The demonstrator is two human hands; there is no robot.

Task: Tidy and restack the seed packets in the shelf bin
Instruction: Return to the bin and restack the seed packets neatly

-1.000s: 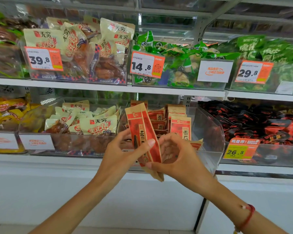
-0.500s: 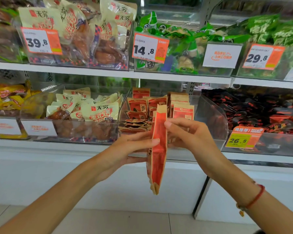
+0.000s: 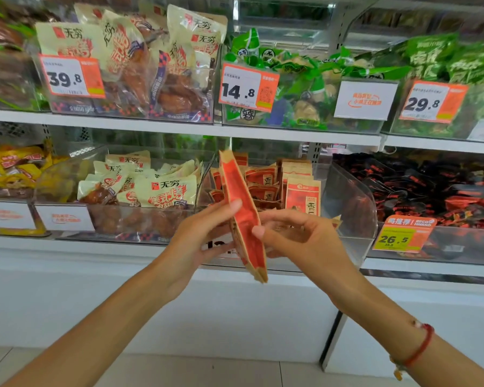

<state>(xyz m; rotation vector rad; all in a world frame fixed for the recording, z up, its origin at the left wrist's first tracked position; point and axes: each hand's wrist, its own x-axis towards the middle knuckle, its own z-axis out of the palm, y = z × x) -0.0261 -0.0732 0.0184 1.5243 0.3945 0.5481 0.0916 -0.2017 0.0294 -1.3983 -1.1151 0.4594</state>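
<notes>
Both the left hand [image 3: 199, 236] and the right hand [image 3: 299, 241] pinch a stack of red-and-tan paper seed packets [image 3: 243, 216], held edge-on before the clear plastic shelf bin [image 3: 349, 208], where more matching packets [image 3: 302, 191] stand upright.

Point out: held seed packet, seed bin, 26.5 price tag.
held seed packet [image 3: 243, 216]: head view, red side panel.
seed bin [image 3: 352, 202]: head view, clear right wall.
26.5 price tag [image 3: 403, 234]: head view, label middle.
</notes>
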